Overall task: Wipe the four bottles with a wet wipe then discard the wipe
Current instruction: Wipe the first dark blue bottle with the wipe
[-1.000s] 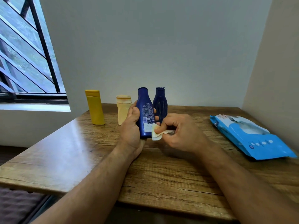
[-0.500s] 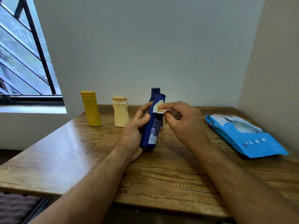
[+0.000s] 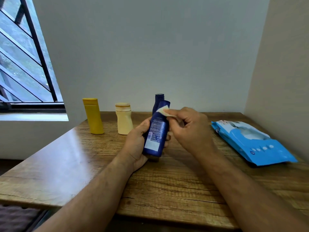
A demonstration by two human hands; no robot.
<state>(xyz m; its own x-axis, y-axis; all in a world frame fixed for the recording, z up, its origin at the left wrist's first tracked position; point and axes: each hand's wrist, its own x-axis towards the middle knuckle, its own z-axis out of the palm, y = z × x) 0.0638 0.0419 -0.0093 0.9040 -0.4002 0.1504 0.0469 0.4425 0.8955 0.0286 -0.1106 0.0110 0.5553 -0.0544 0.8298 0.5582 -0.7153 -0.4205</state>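
Gripped in left hand (image 3: 135, 144): dark blue bottle (image 3: 156, 131), tilted, above desk (image 3: 167, 181) centre. Right hand (image 3: 189, 129) pinched wet wipe (image 3: 163, 112) against its neck. Second blue bottle (image 3: 158, 100), cream bottle (image 3: 123, 121), yellow bottle (image 3: 93, 116) stood along far edge; wipes pack (image 3: 250, 141) at right edge.

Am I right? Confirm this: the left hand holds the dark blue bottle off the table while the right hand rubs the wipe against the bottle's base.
Not quite. The head view shows the right hand pressing the wipe against the top of the dark blue bottle, near its cap, not the base. The rest holds: the left hand grips that bottle, tilted, off the table.
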